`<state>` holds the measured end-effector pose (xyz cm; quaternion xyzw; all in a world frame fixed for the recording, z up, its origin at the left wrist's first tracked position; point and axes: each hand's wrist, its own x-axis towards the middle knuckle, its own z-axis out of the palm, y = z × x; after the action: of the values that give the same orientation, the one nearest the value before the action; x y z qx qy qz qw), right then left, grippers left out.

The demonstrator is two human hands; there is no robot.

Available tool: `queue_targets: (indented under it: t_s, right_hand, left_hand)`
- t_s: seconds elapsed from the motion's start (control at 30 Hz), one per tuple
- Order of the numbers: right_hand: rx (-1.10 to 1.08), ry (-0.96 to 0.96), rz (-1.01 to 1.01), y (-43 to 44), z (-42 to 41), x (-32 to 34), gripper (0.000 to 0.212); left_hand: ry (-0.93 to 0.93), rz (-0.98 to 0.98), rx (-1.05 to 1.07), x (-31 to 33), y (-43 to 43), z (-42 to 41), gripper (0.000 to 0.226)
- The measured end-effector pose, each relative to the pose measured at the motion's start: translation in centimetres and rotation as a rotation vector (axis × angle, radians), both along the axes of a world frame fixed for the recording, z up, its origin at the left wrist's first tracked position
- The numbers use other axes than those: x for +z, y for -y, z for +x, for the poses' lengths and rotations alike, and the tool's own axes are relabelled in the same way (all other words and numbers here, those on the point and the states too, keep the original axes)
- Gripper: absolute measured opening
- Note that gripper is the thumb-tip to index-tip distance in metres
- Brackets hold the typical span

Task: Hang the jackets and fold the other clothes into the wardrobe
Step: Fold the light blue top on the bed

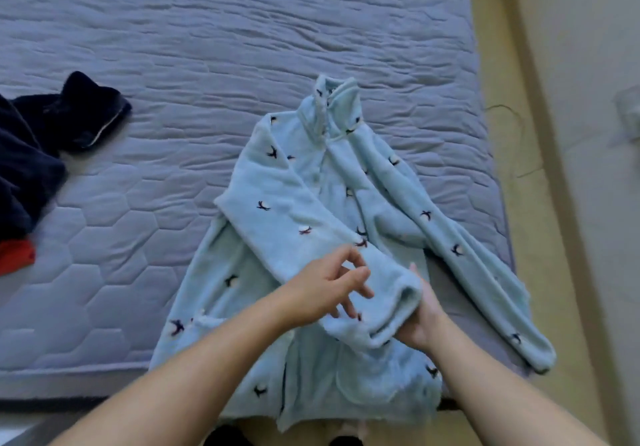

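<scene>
A pale blue fleece jacket [313, 182] patterned with small birds lies front up on the bed [173, 47], by its near right corner, with the collar toward the far edge and the hem overhanging the near edge. One sleeve [294, 227] is folded across the front. Your right hand [420, 322] grasps that sleeve's cuff from beneath. Your left hand [323, 291] is over the cuff, fingers loosely bent, grasping nothing. Navy clothes [31, 154] lie at the bed's left edge.

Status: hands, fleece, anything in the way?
Left hand open over folded sleeve; right hand grips its cuff. Fleece laid on bed, other sleeve unfolded. Dark clothes far left, not in the way.
</scene>
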<state>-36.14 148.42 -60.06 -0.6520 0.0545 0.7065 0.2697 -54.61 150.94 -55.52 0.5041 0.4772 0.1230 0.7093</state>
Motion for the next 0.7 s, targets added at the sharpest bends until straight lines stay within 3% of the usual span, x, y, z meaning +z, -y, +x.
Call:
queue_targets:
  t_s: [0.07,0.17,0.27,0.4,0.53,0.63,0.7]
  right_hand:
    - [0.031,-0.021,-0.099,2.4,3.7,-3.0,0.070]
    - [0.446,0.351,-0.134,4.0,5.7,-6.8,0.046]
    - [0.991,0.749,0.038,2.4,4.8,-7.9,0.037]
    - [1.210,0.889,0.318,-2.9,1.0,-7.1,0.047]
    - [1.281,0.825,0.437,-8.1,-3.5,-8.1,0.051]
    - [1.244,0.835,0.503,-11.6,-7.1,-9.5,0.055]
    - [1.134,0.842,0.559,-13.8,-9.5,-10.4,0.054]
  left_hand:
    - [-0.135,-0.058,0.085,-3.5,0.8,0.0,0.010]
    - [-0.345,-0.125,0.194,-7.4,0.9,-2.4,0.012]
    - [-0.494,-0.191,0.315,-9.4,0.1,-5.7,0.011]
    - [-0.528,-0.259,0.611,-10.7,-2.9,-9.2,0.015]
    - [-0.379,-0.342,0.883,-11.7,-5.9,-11.1,0.017]
    - [-0.075,-0.424,1.038,-12.9,-7.6,-11.7,0.018]
    - [0.114,-0.520,1.107,-14.1,-8.7,-12.1,0.033]
